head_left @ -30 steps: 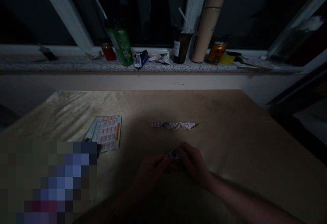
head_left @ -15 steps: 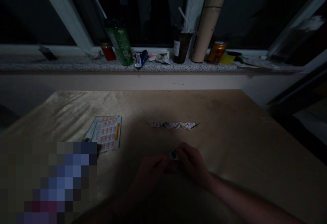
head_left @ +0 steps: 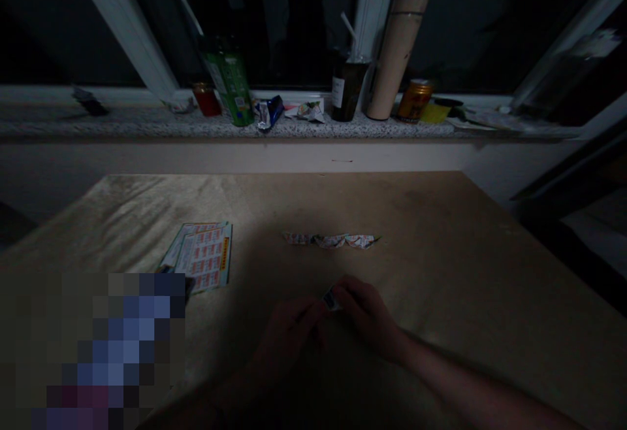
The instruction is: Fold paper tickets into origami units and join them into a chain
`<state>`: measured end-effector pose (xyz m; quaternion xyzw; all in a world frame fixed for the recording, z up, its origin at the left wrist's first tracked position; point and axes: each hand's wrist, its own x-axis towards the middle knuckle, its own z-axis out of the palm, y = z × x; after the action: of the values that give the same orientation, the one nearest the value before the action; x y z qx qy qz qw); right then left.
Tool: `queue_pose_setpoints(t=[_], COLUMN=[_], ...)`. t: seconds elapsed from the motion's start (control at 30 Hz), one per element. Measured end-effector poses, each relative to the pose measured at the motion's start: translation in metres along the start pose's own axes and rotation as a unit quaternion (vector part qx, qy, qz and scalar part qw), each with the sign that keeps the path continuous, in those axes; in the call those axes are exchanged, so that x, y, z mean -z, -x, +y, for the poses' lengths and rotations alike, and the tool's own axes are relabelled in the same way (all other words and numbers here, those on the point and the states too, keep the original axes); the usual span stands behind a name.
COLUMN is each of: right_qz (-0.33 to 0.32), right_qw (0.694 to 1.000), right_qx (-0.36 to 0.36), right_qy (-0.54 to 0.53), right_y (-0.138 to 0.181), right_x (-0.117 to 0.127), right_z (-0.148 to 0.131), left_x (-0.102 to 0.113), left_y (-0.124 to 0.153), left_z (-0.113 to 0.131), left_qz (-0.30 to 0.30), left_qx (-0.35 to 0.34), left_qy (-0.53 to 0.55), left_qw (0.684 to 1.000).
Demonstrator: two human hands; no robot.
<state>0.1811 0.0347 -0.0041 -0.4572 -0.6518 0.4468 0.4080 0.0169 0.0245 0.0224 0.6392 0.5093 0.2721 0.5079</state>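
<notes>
Between my two hands, low in the middle of the view, is a small piece of folded printed paper (head_left: 331, 299), white and dark blue. My left hand (head_left: 294, 329) pinches its left side, and my right hand (head_left: 365, 309) has thumb and fingers closed on the right side. Most of the paper is covered by the fingers. Just beyond, a row of several folded paper pieces (head_left: 332, 241) lies end to end on the table. To the left, flat printed paper sheets (head_left: 206, 257) with red and yellow print overlap in a stack.
The table (head_left: 441, 234) reaches to the wall. On the granite sill (head_left: 294, 129) stand a green cup (head_left: 232, 87), a dark drink cup (head_left: 349, 93), a tall beige flask (head_left: 396, 57), a gold can (head_left: 414, 100) and crumpled wrappers (head_left: 270, 113). A pixelated patch hides the lower left.
The paper in my hands has shifted and turned a little, showing less light blue. My left fingers have moved slightly on it. The row and sheets stay put.
</notes>
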Motion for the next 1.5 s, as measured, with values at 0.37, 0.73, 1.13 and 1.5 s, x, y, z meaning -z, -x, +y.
queue_pose_setpoints(t=[0.37,0.73,1.13,1.5], right_qz=[-0.026,-0.025,-0.089,-0.13], right_qw=[1.0,0.996,0.993,0.989], right_qx=[0.0,-0.034,-0.032,-0.033], right_qy=[-0.003,-0.073,-0.072,-0.065], right_y=[0.0,-0.001,0.0,0.0], right_x=[0.0,-0.002,-0.001,-0.001], right_z=[-0.002,-0.003,-0.004,-0.006], left_x=[-0.003,-0.001,-0.002,-0.005], left_y=[-0.001,-0.004,0.004,0.002], left_z=[-0.007,-0.003,-0.015,-0.011], left_qz=[-0.004,0.016,0.083,0.094], left_qx=[0.015,0.059,0.015,0.014], left_qy=[0.012,0.038,0.026,-0.046], left_qw=[1.0,0.997,0.996,0.994])
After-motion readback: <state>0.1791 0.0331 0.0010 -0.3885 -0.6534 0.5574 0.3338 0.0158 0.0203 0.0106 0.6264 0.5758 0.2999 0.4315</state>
